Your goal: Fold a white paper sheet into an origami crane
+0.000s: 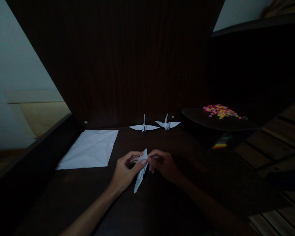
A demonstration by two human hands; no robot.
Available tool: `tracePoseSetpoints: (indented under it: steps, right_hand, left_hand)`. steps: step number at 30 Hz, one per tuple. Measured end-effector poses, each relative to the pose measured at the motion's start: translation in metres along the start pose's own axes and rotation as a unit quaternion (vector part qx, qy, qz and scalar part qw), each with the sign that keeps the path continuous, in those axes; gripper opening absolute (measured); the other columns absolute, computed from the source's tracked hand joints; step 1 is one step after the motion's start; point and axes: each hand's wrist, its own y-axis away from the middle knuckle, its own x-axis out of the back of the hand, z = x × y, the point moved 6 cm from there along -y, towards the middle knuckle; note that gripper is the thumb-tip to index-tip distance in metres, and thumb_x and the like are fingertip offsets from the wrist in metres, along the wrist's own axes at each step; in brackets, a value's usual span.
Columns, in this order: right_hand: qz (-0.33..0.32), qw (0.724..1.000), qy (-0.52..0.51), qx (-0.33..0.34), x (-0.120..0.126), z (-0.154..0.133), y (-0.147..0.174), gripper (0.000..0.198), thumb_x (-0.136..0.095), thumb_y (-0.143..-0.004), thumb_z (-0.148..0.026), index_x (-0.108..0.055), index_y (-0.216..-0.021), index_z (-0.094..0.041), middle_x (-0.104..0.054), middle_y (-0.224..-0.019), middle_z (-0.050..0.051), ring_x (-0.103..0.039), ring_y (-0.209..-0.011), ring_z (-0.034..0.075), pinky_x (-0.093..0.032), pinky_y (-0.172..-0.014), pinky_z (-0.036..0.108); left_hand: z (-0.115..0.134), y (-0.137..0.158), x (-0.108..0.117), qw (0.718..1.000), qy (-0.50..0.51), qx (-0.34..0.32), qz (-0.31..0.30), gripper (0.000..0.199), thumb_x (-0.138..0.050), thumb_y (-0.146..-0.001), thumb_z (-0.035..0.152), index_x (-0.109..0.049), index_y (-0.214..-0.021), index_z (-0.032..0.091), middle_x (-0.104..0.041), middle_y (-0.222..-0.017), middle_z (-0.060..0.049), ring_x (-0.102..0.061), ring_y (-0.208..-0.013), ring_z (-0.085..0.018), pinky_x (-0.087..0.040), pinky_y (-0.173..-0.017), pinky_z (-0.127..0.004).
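Between my two hands is a narrow piece of folded white paper [140, 178], tilted with its long point toward me. My left hand [126, 168] is closed on it, the thumb pressed on top near the middle of the folds. The fingers of my right hand [164, 164] pinch its right edge close to the upper end. Beyond my hands, two white paper cranes stand with wings spread: a left crane [144, 127] and a right crane [167, 125]. A creased white paper sheet [92, 149] lies flat to the left of my left hand.
A dark wooden panel [125, 65] rises behind the cranes. On a rounded shelf [199, 120] at the right sits a heap of small pink, red and yellow pieces [221, 111]. A raised dark edge [39, 142] borders the left side. Wooden slats [272, 144] show at far right.
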Motion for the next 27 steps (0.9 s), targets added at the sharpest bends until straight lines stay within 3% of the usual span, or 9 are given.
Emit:
tracePoseSetpoints:
  steps: [7, 14, 19, 27]
  right_hand:
    - [0.01, 1.0, 0.004, 0.012, -0.002, 0.002, 0.001, 0.022, -0.061, -0.084, -0.038, -0.059, -0.089, -0.017, -0.059, -0.062, -0.001, -0.056, -0.051, 0.01, -0.045, -0.046, 0.021]
    - [0.04, 0.993, 0.068, 0.088, 0.0, -0.008, 0.003, 0.026, -0.07, -0.075, -0.031, -0.06, -0.097, -0.02, -0.058, -0.091, 0.003, -0.058, -0.073, 0.012, -0.047, -0.059, 0.022]
    - [0.051, 0.985, 0.119, 0.113, 0.002, -0.013, 0.003, 0.024, -0.068, -0.077, -0.03, -0.061, -0.099, -0.021, -0.058, -0.1, 0.005, -0.06, -0.085, 0.015, -0.049, -0.066, 0.025]
    - [0.057, 0.98, 0.136, 0.13, 0.0, -0.013, 0.006, 0.023, -0.061, -0.082, -0.023, -0.061, -0.105, -0.023, -0.057, -0.103, 0.006, -0.059, -0.087, 0.016, -0.051, -0.067, 0.026]
  left_hand:
    - [0.0, 0.003, -0.003, 0.999, -0.042, 0.015, -0.021, 0.037, -0.062, -0.083, 0.039, -0.068, -0.112, 0.017, -0.07, -0.113, -0.007, -0.064, -0.105, -0.025, -0.05, -0.094, -0.036]
    - [-0.001, 0.004, -0.003, 0.999, -0.042, 0.007, -0.014, 0.041, -0.057, -0.086, 0.042, -0.065, -0.119, 0.02, -0.064, -0.124, -0.005, -0.056, -0.118, -0.026, -0.038, -0.107, -0.041]
    - [0.0, 0.004, -0.003, 0.999, -0.042, 0.003, -0.015, 0.039, -0.057, -0.086, 0.042, -0.066, -0.117, 0.02, -0.065, -0.123, -0.005, -0.058, -0.116, -0.027, -0.036, -0.108, -0.044]
    - [0.001, 0.003, -0.003, 0.999, -0.051, 0.005, -0.011, 0.039, -0.054, -0.087, 0.043, -0.068, -0.114, 0.019, -0.069, -0.115, -0.004, -0.061, -0.111, -0.028, -0.043, -0.101, -0.042]
